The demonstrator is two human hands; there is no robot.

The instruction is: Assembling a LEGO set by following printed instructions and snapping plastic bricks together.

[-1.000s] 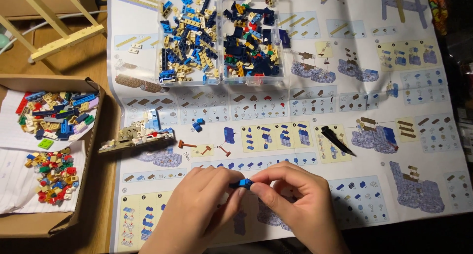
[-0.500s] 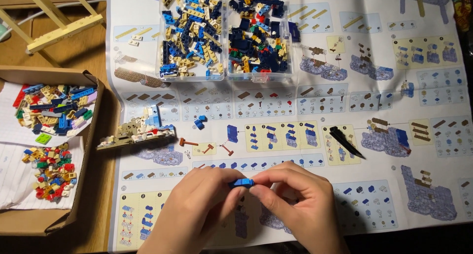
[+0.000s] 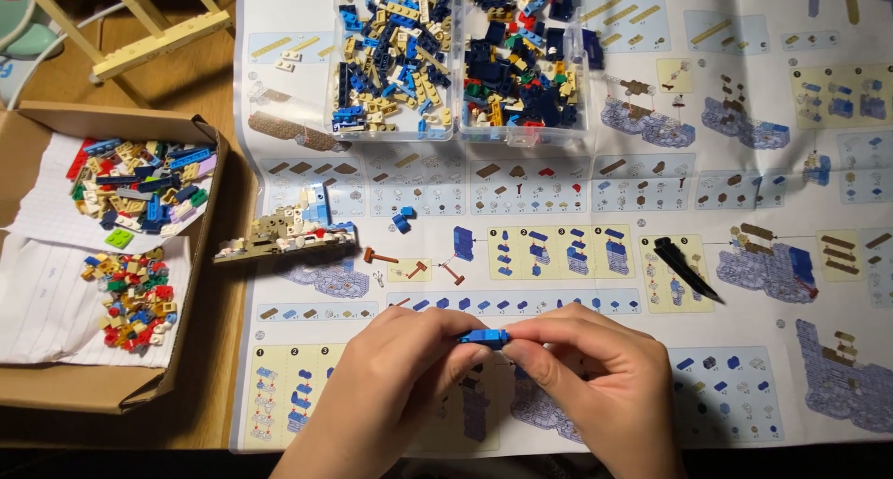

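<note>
While the left hand [image 3: 381, 395] and right hand [image 3: 595, 386] meet at six o'clock, their fingers pinched on a small blue brick piece [image 3: 484, 337], glossy printed building instructions [image 3: 558, 256] cover the wooden tabletop [image 3: 177, 60] beneath them. At twelve o'clock stand two clear plastic trays [image 3: 456, 133] heaped with studded bricks; at nine, a cardboard box [image 3: 56, 395] holds bright loose pieces, with a tan partial build [image 3: 279, 237] at ten and a black pointed tool [image 3: 684, 267] at two, none blocking the hands.

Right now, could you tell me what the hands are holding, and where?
A small blue brick piece, pinched at its ends between left hand and right hand.
</note>
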